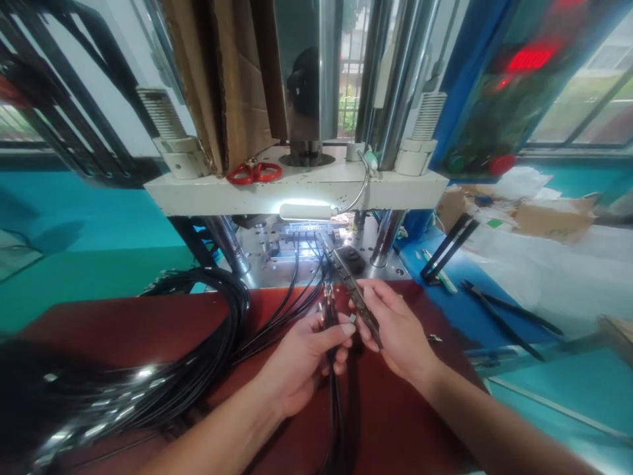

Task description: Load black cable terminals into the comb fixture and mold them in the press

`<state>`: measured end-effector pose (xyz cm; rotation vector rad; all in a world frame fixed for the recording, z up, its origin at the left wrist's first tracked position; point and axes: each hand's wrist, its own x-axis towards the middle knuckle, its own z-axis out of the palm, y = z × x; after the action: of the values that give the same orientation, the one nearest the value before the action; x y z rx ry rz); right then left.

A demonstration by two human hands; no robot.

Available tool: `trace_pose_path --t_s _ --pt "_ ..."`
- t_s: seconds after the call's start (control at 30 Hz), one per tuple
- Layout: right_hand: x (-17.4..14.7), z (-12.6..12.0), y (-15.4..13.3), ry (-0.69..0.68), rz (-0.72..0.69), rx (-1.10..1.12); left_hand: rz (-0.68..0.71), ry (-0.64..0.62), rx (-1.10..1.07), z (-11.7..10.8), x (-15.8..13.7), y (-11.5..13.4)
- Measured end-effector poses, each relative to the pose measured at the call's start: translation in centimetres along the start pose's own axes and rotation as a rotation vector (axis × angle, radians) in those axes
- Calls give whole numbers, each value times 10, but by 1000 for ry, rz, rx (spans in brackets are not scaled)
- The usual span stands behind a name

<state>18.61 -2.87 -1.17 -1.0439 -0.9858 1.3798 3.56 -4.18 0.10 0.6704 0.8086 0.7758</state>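
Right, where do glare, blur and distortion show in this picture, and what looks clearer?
Head view, centre: the lamp glares white above the metal bed; head view, upper right: the red display is too smeared to read; head view, lower left: the cable coil blurs among glints; head view, borders: shapes look stretched, while the left hand and right hand look clearer.

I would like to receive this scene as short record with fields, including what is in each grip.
Left-hand grip: bundled black cables, metal ends upward
Right-hand grip: slim dark bar, slanting toward the lit fixture
Red-brown table: cable coil left of both hands
White plate: red-handled scissors on top
Lamp: white, glowing
Blue surface: black long-handled tool
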Motion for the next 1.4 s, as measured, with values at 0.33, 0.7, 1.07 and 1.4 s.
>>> trace_pose_path --t_s 0.33,0.7,1.07,1.4 --pt "-3 2 3 -45 30 -67 10 60 137 5 0 -1" --pt "-9 6 1 -90 -4 -180 52 48 197 4 2 -6" --pt "-12 4 7 -107 -72 -334 67 52 236 2 4 -8" --pt "-11 4 2 -72 -53 -286 80 56 168 -4 3 0"
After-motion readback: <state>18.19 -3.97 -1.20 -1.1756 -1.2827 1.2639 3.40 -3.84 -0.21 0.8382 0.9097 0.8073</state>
